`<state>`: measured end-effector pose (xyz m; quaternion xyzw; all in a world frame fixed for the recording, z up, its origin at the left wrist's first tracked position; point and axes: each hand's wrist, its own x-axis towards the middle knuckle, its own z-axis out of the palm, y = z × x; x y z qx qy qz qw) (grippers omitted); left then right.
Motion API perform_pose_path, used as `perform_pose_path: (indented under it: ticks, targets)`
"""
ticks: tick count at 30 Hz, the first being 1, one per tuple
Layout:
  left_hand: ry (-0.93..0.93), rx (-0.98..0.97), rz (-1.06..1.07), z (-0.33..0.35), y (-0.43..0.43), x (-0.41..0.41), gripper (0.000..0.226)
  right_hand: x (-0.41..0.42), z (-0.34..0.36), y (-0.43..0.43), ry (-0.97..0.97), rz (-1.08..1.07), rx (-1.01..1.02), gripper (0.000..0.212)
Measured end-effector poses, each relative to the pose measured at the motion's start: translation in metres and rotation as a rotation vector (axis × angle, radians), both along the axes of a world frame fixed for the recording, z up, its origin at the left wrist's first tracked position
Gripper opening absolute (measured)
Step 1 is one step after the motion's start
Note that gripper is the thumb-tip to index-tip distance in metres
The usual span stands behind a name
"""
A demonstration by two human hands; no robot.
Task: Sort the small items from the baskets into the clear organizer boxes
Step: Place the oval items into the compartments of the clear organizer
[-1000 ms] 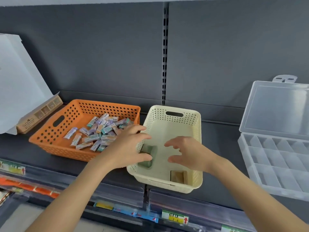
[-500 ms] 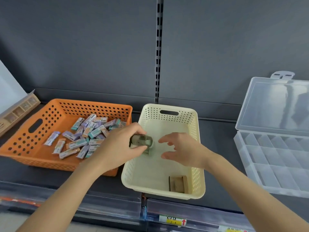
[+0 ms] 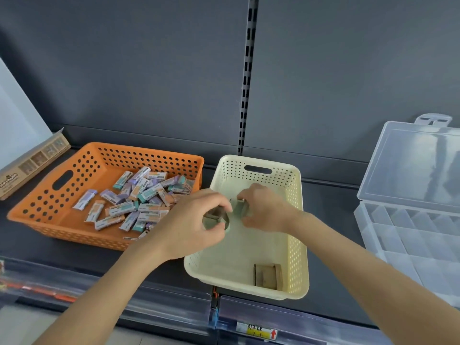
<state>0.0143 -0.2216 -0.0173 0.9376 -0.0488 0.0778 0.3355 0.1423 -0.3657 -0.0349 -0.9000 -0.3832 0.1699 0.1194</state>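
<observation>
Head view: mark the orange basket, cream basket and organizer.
orange basket (image 3: 149,150): head view, far rim.
cream basket (image 3: 296,245): head view, right wall.
organizer (image 3: 418,165): head view, middle of the open lid.

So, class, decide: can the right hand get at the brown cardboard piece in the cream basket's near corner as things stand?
Probably yes: the brown cardboard piece lies uncovered in the open-topped cream basket, nearer than the right hand. That hand pinches a grey-green item, though, so it is not free.
</observation>
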Motion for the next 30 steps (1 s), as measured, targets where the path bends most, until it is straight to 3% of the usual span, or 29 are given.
perform_pose_path:
  ticks: [6,13,17,22,26,30]
  targets:
    - [0.255,0.104,-0.235,-0.005,-0.031,0.024,0.002,0.012,0.022,-0.027,0.047,-0.175,0.280,0.032]
    - [0.530,0.263,-0.380,-0.011,-0.059,0.054,0.052,0.002,0.037,-0.051,0.052,-0.231,0.438,0.041]
    - [0.543,0.481,-0.429,-0.021,-0.066,0.062,0.058,0.001,0.035,-0.057,0.051,-0.251,0.477,0.036]
    - [0.529,0.424,-0.350,-0.020,-0.059,0.069,0.056,0.003,0.031,-0.064,0.077,-0.287,0.497,0.043]
    - [0.491,0.506,-0.357,-0.019,-0.070,0.064,0.062,0.003,0.029,-0.067,0.093,-0.337,0.524,0.042]
    - [0.442,0.548,-0.340,-0.024,-0.076,0.061,0.046,0.003,0.029,-0.067,0.081,-0.352,0.537,0.045]
